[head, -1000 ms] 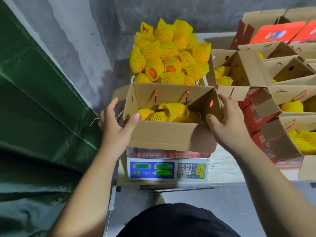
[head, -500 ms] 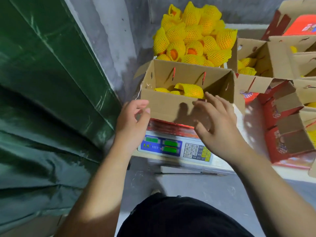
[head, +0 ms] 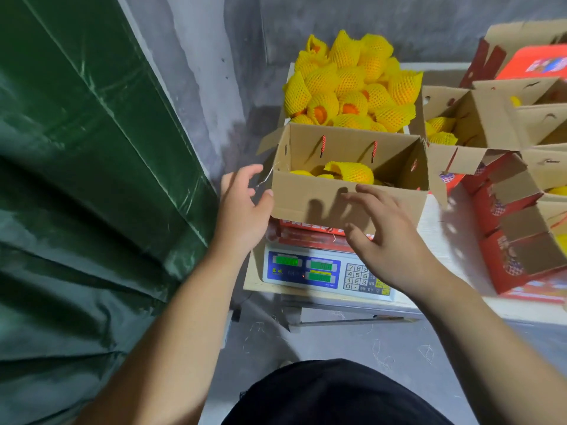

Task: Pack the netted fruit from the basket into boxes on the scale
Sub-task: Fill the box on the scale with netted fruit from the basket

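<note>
Cardboard box [head: 346, 197] on scale [head: 319, 271], flaps up — a few netted fruit [head: 352, 172] inside. Heaped basket [head: 288, 118] of the same just beyond, far side. Left hand [head: 242, 204] at box's near left corner, fingers relaxed, gripping nothing. Right hand [head: 389, 237] spread before near wall, holding nothing. More boxes [head: 478, 118] to right.

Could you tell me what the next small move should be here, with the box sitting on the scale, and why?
Probably reach the right hand past the cardboard box to the heap of netted fruit and bring one over. Both hands are free, the left hand touches the box's near left corner, and only a few netted fruits lie low inside it on the scale, so there looks to be room.
</note>
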Demonstrator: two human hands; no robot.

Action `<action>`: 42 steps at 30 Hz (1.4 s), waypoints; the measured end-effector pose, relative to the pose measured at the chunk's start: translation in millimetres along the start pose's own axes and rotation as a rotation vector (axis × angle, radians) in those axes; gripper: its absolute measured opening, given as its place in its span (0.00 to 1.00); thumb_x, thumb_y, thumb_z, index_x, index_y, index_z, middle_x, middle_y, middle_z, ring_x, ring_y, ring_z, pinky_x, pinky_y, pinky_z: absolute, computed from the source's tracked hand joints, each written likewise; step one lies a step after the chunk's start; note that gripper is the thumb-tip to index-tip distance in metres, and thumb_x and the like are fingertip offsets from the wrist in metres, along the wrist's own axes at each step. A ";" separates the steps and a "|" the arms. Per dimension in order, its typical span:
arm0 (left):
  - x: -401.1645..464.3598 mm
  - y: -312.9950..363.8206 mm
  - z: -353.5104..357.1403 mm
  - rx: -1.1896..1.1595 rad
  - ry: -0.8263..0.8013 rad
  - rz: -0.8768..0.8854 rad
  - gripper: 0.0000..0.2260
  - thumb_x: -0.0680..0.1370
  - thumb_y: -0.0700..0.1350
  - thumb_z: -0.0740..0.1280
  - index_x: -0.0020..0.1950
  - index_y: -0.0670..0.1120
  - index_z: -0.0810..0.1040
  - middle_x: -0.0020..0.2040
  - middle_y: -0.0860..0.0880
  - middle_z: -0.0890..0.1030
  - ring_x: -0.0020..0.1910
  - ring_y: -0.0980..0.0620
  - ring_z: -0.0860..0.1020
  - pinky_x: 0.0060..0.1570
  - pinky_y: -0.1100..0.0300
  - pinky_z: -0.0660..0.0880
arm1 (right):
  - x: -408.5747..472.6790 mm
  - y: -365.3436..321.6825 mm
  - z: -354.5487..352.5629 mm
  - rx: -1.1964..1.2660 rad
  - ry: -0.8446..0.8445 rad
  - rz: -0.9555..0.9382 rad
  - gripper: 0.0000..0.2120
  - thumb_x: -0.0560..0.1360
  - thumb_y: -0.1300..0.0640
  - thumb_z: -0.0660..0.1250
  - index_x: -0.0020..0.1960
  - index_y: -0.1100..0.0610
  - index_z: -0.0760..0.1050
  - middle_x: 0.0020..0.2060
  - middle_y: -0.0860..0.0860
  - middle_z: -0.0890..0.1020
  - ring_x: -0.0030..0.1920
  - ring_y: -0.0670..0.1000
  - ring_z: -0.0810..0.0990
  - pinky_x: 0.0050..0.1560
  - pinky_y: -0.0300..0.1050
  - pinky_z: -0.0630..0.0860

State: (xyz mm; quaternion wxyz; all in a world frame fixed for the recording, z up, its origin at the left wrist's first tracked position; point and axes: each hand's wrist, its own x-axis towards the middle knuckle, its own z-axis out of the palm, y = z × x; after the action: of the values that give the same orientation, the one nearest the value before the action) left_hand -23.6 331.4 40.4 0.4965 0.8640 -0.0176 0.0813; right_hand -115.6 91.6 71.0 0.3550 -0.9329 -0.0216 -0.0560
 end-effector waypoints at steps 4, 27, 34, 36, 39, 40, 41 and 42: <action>35.8 9.2 7.5 0.119 -0.177 -0.025 0.30 0.82 0.49 0.69 0.82 0.59 0.62 0.75 0.50 0.66 0.65 0.47 0.79 0.67 0.44 0.76 | 3.9 -3.1 1.8 -0.018 -0.033 0.016 0.22 0.80 0.53 0.67 0.74 0.47 0.71 0.76 0.47 0.69 0.76 0.51 0.64 0.75 0.54 0.65; 37.8 -18.4 -5.0 -0.144 -0.145 -0.228 0.19 0.83 0.52 0.68 0.72 0.48 0.77 0.61 0.52 0.83 0.53 0.51 0.83 0.57 0.57 0.79 | 25.2 -21.5 10.4 0.023 -0.030 0.020 0.20 0.80 0.55 0.67 0.71 0.49 0.74 0.65 0.49 0.78 0.64 0.51 0.74 0.64 0.49 0.72; 43.3 -14.6 12.8 -0.213 -0.096 -0.222 0.04 0.81 0.43 0.72 0.48 0.50 0.85 0.42 0.51 0.86 0.36 0.56 0.79 0.45 0.58 0.78 | 35.3 -26.0 11.5 0.038 -0.022 0.024 0.20 0.80 0.55 0.68 0.71 0.50 0.75 0.65 0.49 0.78 0.60 0.50 0.75 0.57 0.43 0.69; 45.8 -17.0 11.5 -0.210 -0.099 -0.193 0.03 0.80 0.42 0.72 0.49 0.49 0.86 0.45 0.51 0.87 0.40 0.55 0.81 0.48 0.58 0.78 | 38.2 -25.9 11.1 0.043 -0.007 0.027 0.20 0.80 0.56 0.68 0.71 0.50 0.75 0.65 0.49 0.78 0.53 0.47 0.76 0.55 0.41 0.68; 51.8 -19.8 9.1 -0.264 -0.035 -0.235 0.02 0.80 0.46 0.72 0.51 0.51 0.85 0.46 0.53 0.87 0.45 0.54 0.83 0.48 0.58 0.78 | 42.9 -27.0 11.4 0.029 0.020 0.038 0.20 0.81 0.55 0.68 0.72 0.50 0.75 0.66 0.48 0.78 0.46 0.47 0.69 0.56 0.43 0.69; 55.0 -19.9 8.1 -0.268 0.001 -0.227 0.04 0.80 0.48 0.73 0.53 0.51 0.84 0.47 0.55 0.86 0.47 0.55 0.83 0.49 0.59 0.78 | 45.3 -27.6 11.9 0.031 0.030 0.043 0.20 0.81 0.56 0.68 0.72 0.50 0.75 0.66 0.48 0.78 0.46 0.47 0.69 0.57 0.44 0.70; 58.5 -19.9 7.0 -0.250 0.020 -0.203 0.07 0.80 0.51 0.73 0.56 0.51 0.82 0.49 0.57 0.84 0.50 0.58 0.82 0.49 0.61 0.77 | 47.7 -28.3 12.8 0.039 0.039 0.048 0.20 0.81 0.55 0.68 0.72 0.49 0.75 0.66 0.48 0.78 0.45 0.47 0.69 0.57 0.45 0.70; 62.7 -19.3 6.3 -0.223 0.009 -0.184 0.11 0.79 0.53 0.74 0.59 0.52 0.81 0.51 0.59 0.83 0.52 0.61 0.81 0.48 0.64 0.75 | 49.8 -29.0 14.0 0.053 0.046 0.052 0.20 0.81 0.55 0.68 0.72 0.49 0.75 0.66 0.48 0.78 0.43 0.44 0.69 0.56 0.44 0.70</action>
State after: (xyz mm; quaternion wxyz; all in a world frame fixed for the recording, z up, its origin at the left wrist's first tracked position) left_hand 41.1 338.9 30.7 0.5947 0.8012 0.0551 0.0370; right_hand -67.2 122.7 85.7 0.3813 -0.9220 0.0092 -0.0675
